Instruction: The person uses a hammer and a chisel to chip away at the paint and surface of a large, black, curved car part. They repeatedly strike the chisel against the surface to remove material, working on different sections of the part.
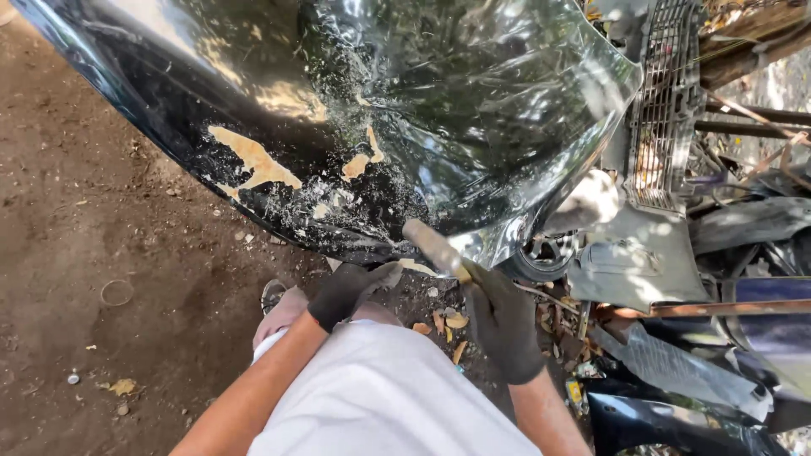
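Observation:
A dented black car body panel [405, 101] fills the upper view, its paint flaked off in tan patches near the lower edge. My right hand [503, 321], in a dark glove, grips the handle of a hammer [431, 245] whose blurred head is at the panel's lower edge. My left hand [346, 291], also in a dark glove, rests just under the panel's lower edge, fingers curled near the metal. I cannot tell whether it grips the edge. My white shirt fills the bottom centre.
Brown dirt ground [101, 279] spreads on the left, with a wire ring and small litter. A grille [667, 101] and scrap car parts [676, 355] pile up on the right. Dry leaves lie under the panel. A sandalled foot [274, 295] shows beside my left hand.

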